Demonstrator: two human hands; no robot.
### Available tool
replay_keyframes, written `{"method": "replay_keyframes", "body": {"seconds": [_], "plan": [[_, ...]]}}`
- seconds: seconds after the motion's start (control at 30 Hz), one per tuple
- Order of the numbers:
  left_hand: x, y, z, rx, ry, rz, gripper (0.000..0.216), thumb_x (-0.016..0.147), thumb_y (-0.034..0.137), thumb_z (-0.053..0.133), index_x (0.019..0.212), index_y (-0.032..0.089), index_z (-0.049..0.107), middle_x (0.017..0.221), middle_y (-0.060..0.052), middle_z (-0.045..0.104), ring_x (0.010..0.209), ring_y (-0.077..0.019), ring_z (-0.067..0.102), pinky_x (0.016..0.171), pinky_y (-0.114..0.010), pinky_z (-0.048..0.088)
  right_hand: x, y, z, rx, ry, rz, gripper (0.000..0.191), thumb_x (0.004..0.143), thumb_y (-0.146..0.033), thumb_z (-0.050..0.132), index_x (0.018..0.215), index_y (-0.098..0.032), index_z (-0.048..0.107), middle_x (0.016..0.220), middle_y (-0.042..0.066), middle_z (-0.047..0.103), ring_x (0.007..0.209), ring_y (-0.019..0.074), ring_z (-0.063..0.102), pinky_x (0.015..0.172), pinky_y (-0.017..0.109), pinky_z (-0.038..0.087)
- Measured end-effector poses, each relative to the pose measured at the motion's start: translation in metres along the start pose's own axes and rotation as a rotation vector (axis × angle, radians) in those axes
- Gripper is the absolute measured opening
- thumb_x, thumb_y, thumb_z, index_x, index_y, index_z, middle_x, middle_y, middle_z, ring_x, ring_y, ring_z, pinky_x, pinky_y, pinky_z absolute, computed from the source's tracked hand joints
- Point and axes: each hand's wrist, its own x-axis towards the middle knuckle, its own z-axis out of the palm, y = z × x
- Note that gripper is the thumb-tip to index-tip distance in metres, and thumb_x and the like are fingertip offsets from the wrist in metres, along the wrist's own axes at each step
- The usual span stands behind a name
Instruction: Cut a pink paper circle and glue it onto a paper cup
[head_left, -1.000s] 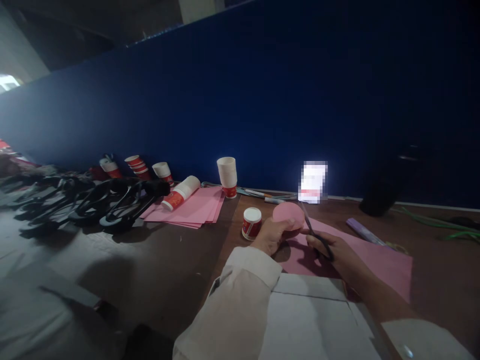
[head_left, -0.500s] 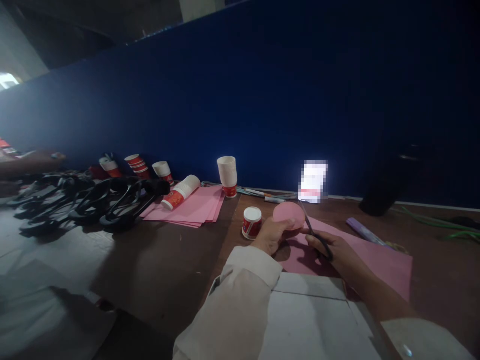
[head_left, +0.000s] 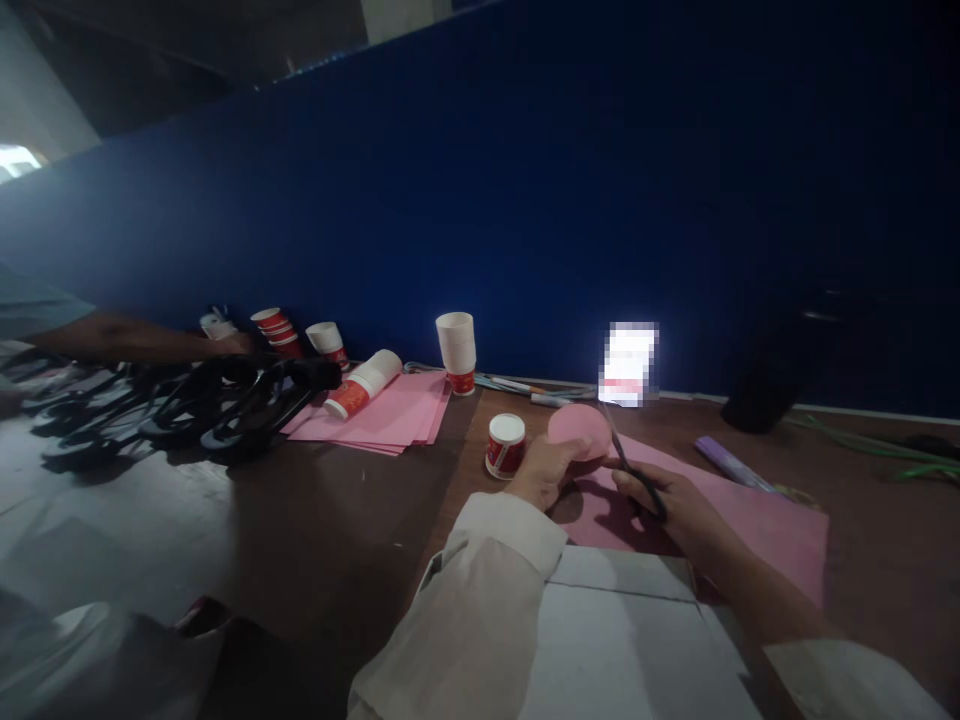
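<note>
Between its thumb and fingers my left hand (head_left: 546, 468) pinches a round piece of pink paper (head_left: 577, 428). My right hand (head_left: 675, 508) grips dark-handled scissors (head_left: 637, 470), their blades against the right edge of the disc. Whether the blades are parted, I cannot tell. Under both hands lies a pink paper sheet (head_left: 757, 515), its near part over a white box-like thing (head_left: 622, 610). Just left of my left hand, a small red paper cup (head_left: 506, 447) stands upside down, white base up.
Stacked cups (head_left: 456, 352) stand by the blue partition (head_left: 525, 200); other cups (head_left: 365, 383) lie on pink sheets (head_left: 397, 415). Black straps or frames (head_left: 247, 405) crowd the left, where a co-worker's arm (head_left: 142, 338) reaches in. A lit screen (head_left: 628, 362) and purple marker (head_left: 731, 463) are on the right.
The co-worker's arm has reached further right, its hand now at the cups by the partition. My hands, the disc and the scissors look almost the same.
</note>
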Motion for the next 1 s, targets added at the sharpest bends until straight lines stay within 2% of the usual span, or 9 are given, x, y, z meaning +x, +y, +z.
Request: {"method": "replay_keyframes", "body": {"seconds": [0.33,0.5,0.77,1.0], "plan": [[-0.0020,0.0003,0.0013,-0.010,-0.021,0.015,0.035,0.060,0.028,0.090,0.084,0.007,0.076,0.084,-0.014,0.075,0.084,-0.0249,0.073,0.086,-0.037,0.057,0.0009,0.0017,0.0015,-0.020,0.010,0.058,0.050,0.081,-0.053,0.072,0.118,-0.019,0.076,0.074,0.002,0.068,0.056,0.0138,0.054,0.052,0.028,0.045],[-0.0014,-0.0005,-0.0001,-0.010,-0.035,0.018,0.033,0.059,0.028,0.090,0.082,0.009,0.076,0.085,-0.013,0.076,0.088,-0.0263,0.073,0.085,-0.036,0.058,-0.0023,-0.0001,0.0044,-0.010,0.050,-0.013,0.047,0.082,-0.052,0.070,0.115,-0.018,0.077,0.069,0.002,0.066,0.054,0.0137,0.052,0.052,0.029,0.043],[0.0010,-0.0027,0.0000,0.001,-0.007,0.015,0.035,0.058,0.028,0.090,0.082,0.007,0.076,0.084,-0.013,0.075,0.081,-0.0239,0.071,0.083,-0.037,0.057,-0.0040,-0.0038,0.0047,-0.019,0.038,-0.010,0.046,0.082,-0.052,0.070,0.113,-0.018,0.077,0.068,0.001,0.064,0.055,0.0136,0.051,0.054,0.030,0.043],[0.0000,-0.0009,0.0017,-0.028,-0.006,0.008,0.028,0.061,0.024,0.088,0.080,0.008,0.075,0.080,-0.013,0.075,0.083,-0.0255,0.072,0.086,-0.038,0.058,-0.0037,-0.0013,0.0063,-0.011,0.053,-0.033,0.048,0.081,-0.053,0.071,0.113,-0.018,0.078,0.068,0.001,0.064,0.055,0.0136,0.051,0.053,0.029,0.043]]}}
